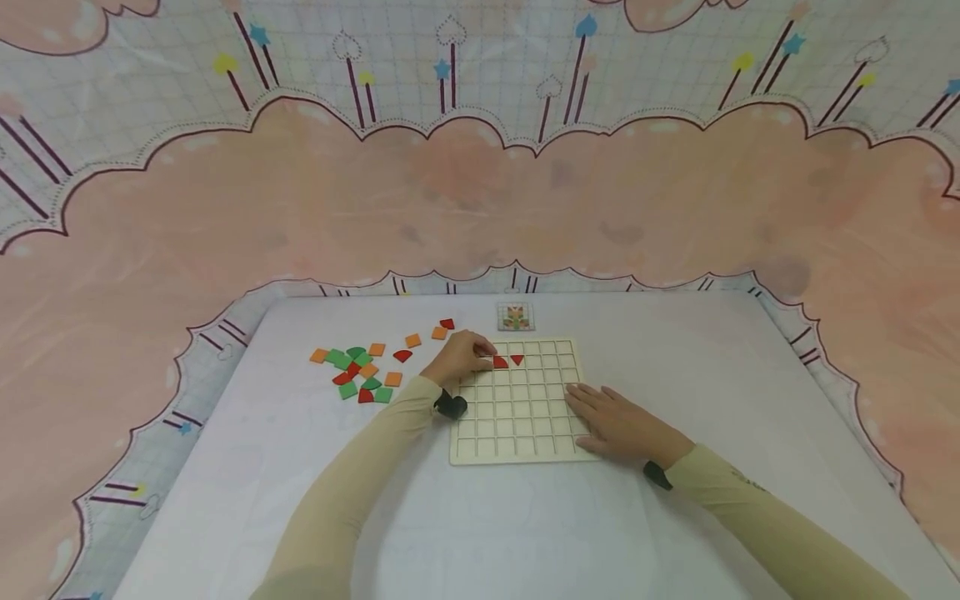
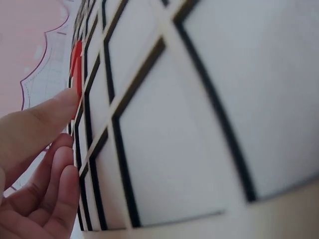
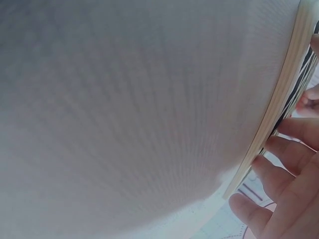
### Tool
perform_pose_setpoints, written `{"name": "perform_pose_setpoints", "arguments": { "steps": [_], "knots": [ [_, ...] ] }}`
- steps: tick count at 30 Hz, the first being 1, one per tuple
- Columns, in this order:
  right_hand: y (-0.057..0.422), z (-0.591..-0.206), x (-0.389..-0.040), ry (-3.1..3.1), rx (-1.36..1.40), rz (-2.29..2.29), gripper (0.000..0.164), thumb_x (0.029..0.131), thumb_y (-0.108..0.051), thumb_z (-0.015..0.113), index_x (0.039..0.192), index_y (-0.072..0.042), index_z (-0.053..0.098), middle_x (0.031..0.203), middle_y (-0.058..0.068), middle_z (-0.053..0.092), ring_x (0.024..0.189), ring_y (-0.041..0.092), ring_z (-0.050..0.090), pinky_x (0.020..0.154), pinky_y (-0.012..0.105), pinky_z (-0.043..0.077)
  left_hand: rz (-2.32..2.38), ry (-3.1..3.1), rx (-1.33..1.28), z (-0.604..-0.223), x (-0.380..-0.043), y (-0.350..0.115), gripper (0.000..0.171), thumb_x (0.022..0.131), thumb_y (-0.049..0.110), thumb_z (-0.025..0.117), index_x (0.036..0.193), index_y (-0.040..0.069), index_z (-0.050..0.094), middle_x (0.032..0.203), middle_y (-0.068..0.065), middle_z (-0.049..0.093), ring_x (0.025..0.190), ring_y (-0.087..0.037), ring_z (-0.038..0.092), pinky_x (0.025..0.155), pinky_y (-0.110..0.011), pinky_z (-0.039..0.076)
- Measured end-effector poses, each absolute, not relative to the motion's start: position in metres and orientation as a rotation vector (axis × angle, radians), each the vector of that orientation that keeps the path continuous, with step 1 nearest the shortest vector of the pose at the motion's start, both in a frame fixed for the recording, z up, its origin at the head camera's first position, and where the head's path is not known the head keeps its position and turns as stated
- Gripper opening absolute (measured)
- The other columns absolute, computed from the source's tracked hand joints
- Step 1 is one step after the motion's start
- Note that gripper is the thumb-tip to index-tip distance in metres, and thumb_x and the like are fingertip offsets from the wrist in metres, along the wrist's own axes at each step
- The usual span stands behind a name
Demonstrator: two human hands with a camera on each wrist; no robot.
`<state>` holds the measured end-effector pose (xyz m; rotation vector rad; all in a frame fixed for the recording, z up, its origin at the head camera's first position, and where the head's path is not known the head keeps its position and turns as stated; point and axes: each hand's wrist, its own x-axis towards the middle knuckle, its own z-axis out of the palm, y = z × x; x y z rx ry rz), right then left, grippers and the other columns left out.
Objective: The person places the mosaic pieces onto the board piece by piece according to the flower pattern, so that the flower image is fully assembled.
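A pale wooden grid board (image 1: 513, 427) lies on the table in the head view. At its upper left, my left hand (image 1: 463, 357) pinches the left edge of a red quarter-circle piece (image 1: 500, 362), low over a cell. In the left wrist view the thumb (image 2: 47, 119) meets the red piece (image 2: 76, 64), with the other fingers bent below; the index fingertip is hidden. One cell to the right sits a red triangle piece (image 1: 517, 360). My right hand (image 1: 618, 423) rests with spread fingers on the board's right edge. The right wrist view shows its fingers (image 3: 276, 179) along the wooden rim (image 3: 279, 92).
Left of the board lie scattered green squares (image 1: 347, 390), orange squares (image 1: 393, 379), green quarter-circles (image 1: 356, 352) and red quarter-circles (image 1: 402, 356), some overlapping. A small pattern card (image 1: 515, 317) lies behind the board. A white cloth covers the table (image 1: 480, 533).
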<state>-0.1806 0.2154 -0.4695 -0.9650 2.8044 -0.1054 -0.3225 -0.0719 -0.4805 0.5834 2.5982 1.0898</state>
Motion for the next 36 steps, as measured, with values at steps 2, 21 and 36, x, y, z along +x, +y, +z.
{"name": "perform_pose_setpoints", "arguments": {
  "steps": [2, 21, 36],
  "knots": [
    [0.215, -0.468, -0.181, 2.804, -0.967, -0.105, 0.070, 0.094, -0.042, 0.051, 0.146, -0.001, 0.030, 0.153, 0.014, 0.029, 0.141, 0.031, 0.028, 0.113, 0.053, 0.026, 1.127, 2.595, 0.577, -0.478, -0.324, -0.076, 0.018, 0.082, 0.012, 0.072, 0.099, 0.006, 0.072, 0.100, -0.008, 0.069, 0.088, -0.017, 0.060, 0.081, -0.029, 0.051],
    [0.214, -0.465, -0.180, 2.811, -0.996, -0.110, 0.069, 0.093, -0.042, 0.052, 0.144, 0.001, 0.032, 0.151, 0.017, 0.031, 0.140, 0.033, 0.030, 0.111, 0.054, 0.028, 1.281, 2.788, 0.225, -0.463, -0.361, -0.128, 0.033, 0.085, 0.007, 0.067, 0.117, -0.002, 0.063, 0.116, -0.020, 0.063, 0.106, -0.030, 0.057, 0.092, -0.038, 0.048],
    [0.214, -0.467, -0.180, 2.825, -1.003, -0.090, 0.068, 0.093, -0.041, 0.053, 0.143, 0.000, 0.035, 0.150, 0.016, 0.034, 0.139, 0.033, 0.032, 0.110, 0.054, 0.028, 1.236, 2.731, 0.107, -0.481, -0.366, -0.135, 0.039, 0.082, 0.010, 0.071, 0.118, 0.000, 0.062, 0.117, -0.018, 0.061, 0.104, -0.026, 0.054, 0.095, -0.036, 0.046]
  ]
}}
